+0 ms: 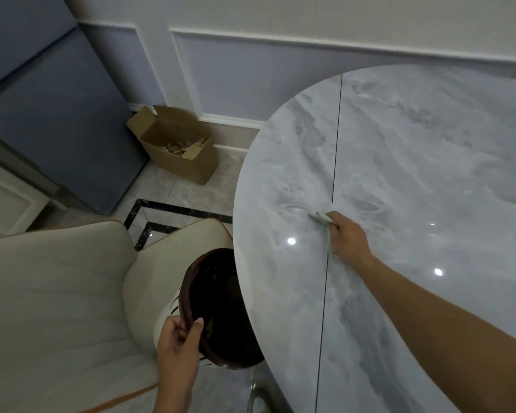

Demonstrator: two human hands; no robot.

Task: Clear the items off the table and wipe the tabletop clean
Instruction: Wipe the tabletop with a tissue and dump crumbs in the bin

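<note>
Hogging the view is the round table point(429, 174): a glossy slab with a grey-white marble look, cloudy veining, a few lamp glints on the polish and a thin dark seam point(335, 162) running straight across it. Just off the table's curved edge sits a cream padded chair point(57, 293) with soft stitched channels and tan piping. Further out from the table, past that chair, there's a flat-fronted blue-grey cabinet point(42, 99). Near the table's far edge, against the panelled wall, an open cardboard box point(176, 147) holds some brownish scraps.

Right up against the table's edge and partly under the overhang is a round bin point(221, 308) with a brown rim, a dark inside and a white streaky body. The person's left hand point(178, 338) pinches that rim, thumb on one side and fingers curled on the other. The right hand point(347, 236) is down on the table beside the seam, fingers curled tight around a pale crumpled cloth point(320, 217) that pokes out past the knuckles and touches the tabletop.
</note>
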